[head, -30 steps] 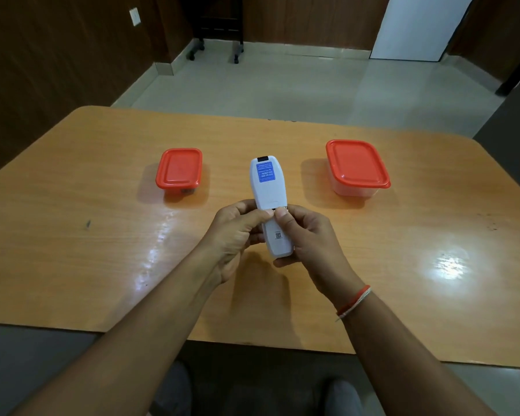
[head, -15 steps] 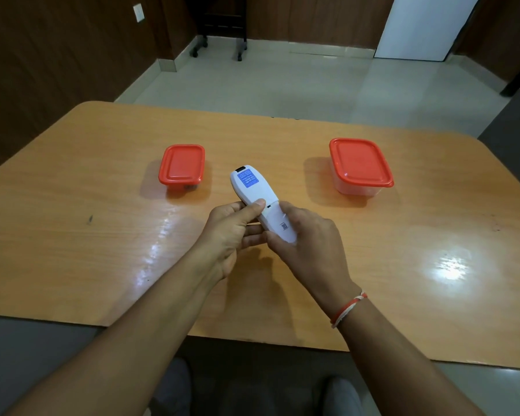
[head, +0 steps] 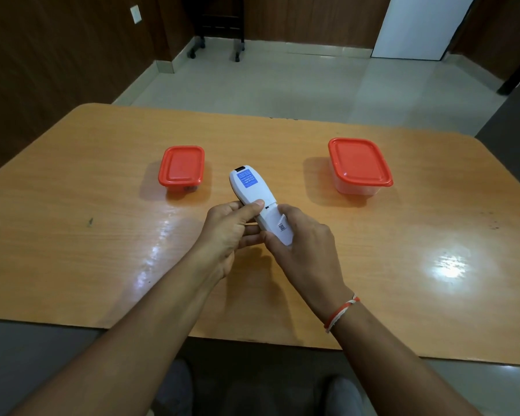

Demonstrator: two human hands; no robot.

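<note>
The left hand (head: 225,232) pinches the middle of a white remote (head: 254,195), thumb on top. The right hand (head: 302,240) curls round its near end. It is over the tabletop (head: 72,235), between a small box (head: 181,166) and a big box (head: 357,162). Its blue sticker (head: 247,179) has writing too tiny to read

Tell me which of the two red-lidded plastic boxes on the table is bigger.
The red-lidded clear plastic box on the right: wider and taller than the small red-lidded plastic box on the left.
</note>
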